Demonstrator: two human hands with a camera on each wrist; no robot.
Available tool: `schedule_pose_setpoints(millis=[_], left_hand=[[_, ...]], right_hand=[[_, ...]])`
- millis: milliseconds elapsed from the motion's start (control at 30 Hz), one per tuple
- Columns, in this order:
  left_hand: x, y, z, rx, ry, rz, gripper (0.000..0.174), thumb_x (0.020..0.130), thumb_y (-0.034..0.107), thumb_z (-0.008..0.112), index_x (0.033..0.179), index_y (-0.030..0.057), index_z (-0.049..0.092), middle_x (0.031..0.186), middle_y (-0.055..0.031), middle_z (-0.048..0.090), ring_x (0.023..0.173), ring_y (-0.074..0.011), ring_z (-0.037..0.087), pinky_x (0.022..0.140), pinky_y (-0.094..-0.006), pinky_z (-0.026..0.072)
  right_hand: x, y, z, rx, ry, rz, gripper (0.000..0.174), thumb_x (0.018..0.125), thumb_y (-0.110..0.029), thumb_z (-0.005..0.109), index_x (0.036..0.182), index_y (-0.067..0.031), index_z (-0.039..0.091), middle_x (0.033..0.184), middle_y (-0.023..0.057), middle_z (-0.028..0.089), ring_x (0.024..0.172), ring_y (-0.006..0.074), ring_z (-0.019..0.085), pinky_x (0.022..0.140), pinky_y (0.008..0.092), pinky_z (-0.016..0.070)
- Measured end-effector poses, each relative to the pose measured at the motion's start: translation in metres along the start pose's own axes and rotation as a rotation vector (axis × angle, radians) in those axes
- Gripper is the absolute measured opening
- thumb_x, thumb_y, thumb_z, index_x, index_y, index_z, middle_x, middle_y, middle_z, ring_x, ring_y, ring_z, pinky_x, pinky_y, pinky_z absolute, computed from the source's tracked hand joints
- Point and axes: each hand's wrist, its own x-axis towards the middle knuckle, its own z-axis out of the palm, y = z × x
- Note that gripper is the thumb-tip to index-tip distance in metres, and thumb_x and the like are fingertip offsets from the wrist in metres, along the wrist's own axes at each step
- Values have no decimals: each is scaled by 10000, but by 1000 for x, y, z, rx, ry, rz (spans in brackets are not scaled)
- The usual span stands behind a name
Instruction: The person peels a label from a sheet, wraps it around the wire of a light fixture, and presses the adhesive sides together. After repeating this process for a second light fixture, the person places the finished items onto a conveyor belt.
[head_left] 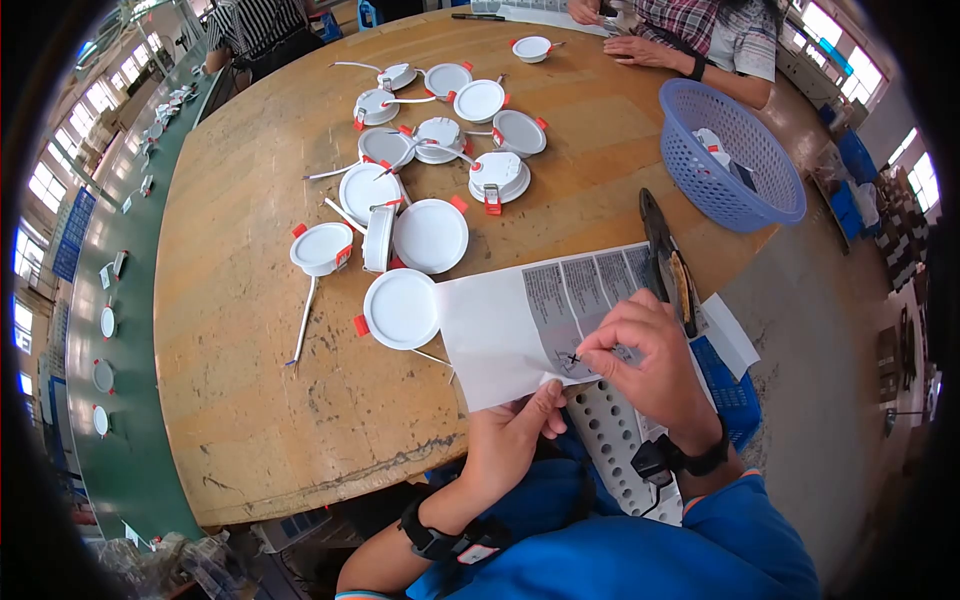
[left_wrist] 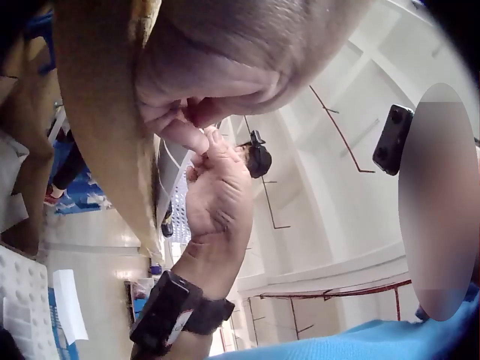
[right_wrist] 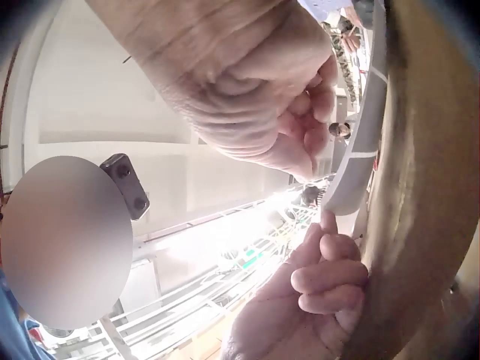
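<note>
My left hand (head_left: 508, 440) pinches the lower edge of a printed instruction sheet (head_left: 490, 330) between thumb and fingers. The sheet is blank white on its left part, with grey text panels on the right. Over its lower right part, my right hand (head_left: 645, 360) has thumb and forefinger together at a small dark piece (head_left: 574, 358), too small to identify. In the left wrist view, the fingertips of the right hand (left_wrist: 217, 195) come close to the left hand (left_wrist: 217, 67). The sheet (right_wrist: 354, 176) appears edge-on in the right wrist view, beside both hands.
Several round white downlights (head_left: 430, 236) with red clips and cables lie left of the sheet on the wooden table (head_left: 240, 400). Pliers (head_left: 660, 245) lie at its right. A blue basket (head_left: 730, 160) holds parts. Another person's hands (head_left: 640, 52) are across the table.
</note>
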Motion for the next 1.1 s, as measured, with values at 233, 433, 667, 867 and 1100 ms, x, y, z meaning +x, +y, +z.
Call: schedule_pose_setpoints(millis=[233, 433, 667, 867, 1100], left_hand=[[-1, -4, -3, -19, -19, -6, 154, 885, 138, 547, 896, -9, 592, 770, -48, 590, 608, -92, 539, 537, -210, 437], [-1, -5, -1, -7, -30, 11, 144, 879, 124, 553, 903, -13, 589, 760, -47, 588, 614, -93, 543, 540, -208, 440], [-1, -2, -1, -6, -25, 2, 147, 875, 131, 561, 892, -13, 588, 768, -51, 593, 615, -97, 546, 542, -210, 444], [-2, -2, -3, -59, -18, -50, 168, 890, 131, 537, 895, -31, 585, 779, -52, 589, 612, -98, 545, 543, -212, 444], [1, -5, -3, -48, -14, -45, 166, 886, 98, 524, 867, -55, 587, 751, -72, 602, 584, -102, 558, 522, -220, 462]], right_hand=[[-6, -8, 2, -67, -126, -39, 62, 679, -142, 693, 705, -109, 649, 701, -25, 549, 767, 161, 466, 751, 325, 277], [-4, -7, -2, -54, -172, -83, 58, 703, -133, 670, 686, -103, 624, 684, -11, 531, 756, 172, 468, 740, 330, 278], [-3, 2, 2, 5, -221, 13, 90, 752, -170, 633, 707, -94, 618, 684, 3, 531, 771, 185, 469, 750, 326, 276], [13, 27, -12, 135, -38, 188, 106, 776, -148, 617, 744, -46, 620, 720, 24, 572, 744, 150, 521, 717, 293, 372], [30, 67, -82, 274, 785, 334, 132, 804, -79, 575, 866, 32, 610, 773, 26, 580, 751, 85, 506, 698, 215, 398]])
